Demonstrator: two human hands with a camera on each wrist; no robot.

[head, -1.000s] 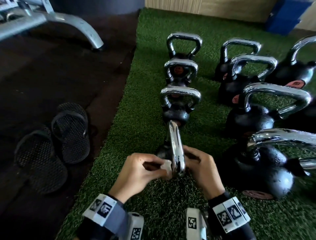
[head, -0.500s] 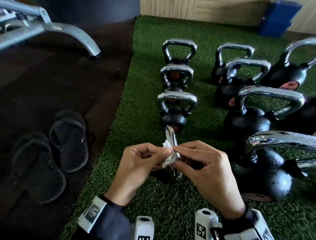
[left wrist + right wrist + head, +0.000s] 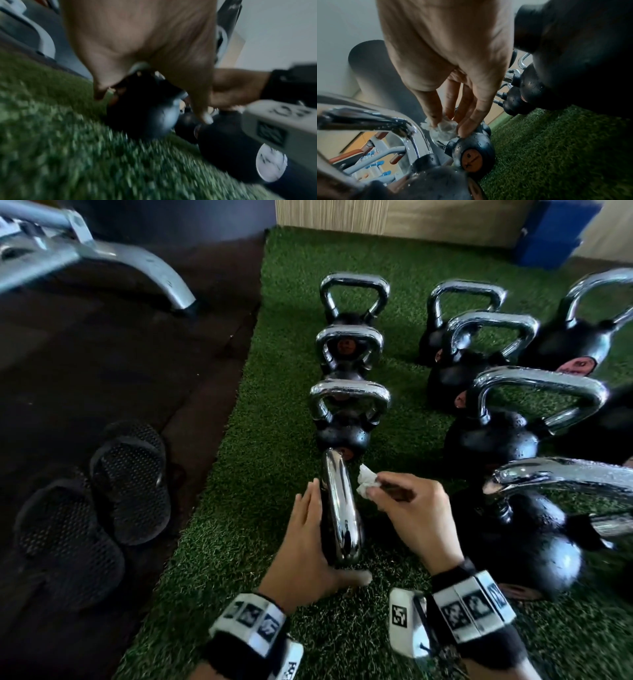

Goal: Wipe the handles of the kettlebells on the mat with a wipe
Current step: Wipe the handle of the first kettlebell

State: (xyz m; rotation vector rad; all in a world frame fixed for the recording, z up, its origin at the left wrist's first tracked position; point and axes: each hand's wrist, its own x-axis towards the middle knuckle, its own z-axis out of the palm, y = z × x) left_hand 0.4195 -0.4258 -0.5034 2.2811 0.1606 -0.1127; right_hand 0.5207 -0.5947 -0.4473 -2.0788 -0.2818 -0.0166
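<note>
The nearest kettlebell (image 3: 339, 508) is found at the near end of the left row on the green turf mat (image 3: 267, 460), and its shiny chrome handle (image 3: 340, 501) is seen edge-on from the head view. It is steadied by the left hand (image 3: 305, 542), whose fingers are laid flat and straight along the left side of the handle, with the thumb tucked in under the near end. A small crumpled white wipe (image 3: 368, 482) is pinched by the right hand (image 3: 418, 518) between thumb and fingertips, and it is held just to the right of the handle, near its far end; it cannot be told if the handle is touched by it. The step in hand is judged to be the wiping of this first handle. For the next move, the wipe should be pressed on the chrome and rubbed along the whole loop, while the kettlebell is kept from rolling. After that, three more kettlebells in the same row, and the bigger ones (image 3: 493, 433) on the right, are left to be done. Round orange-brown labels are seen on some of the kettlebells (image 3: 471, 161), and a pink one (image 3: 579, 366) too, but the marks on them are too blurred to be read. Black and white square code tags are worn on both wrists. A pair of black sandals (image 3: 96, 505) is seen on the dark floor beside the mat.
</note>
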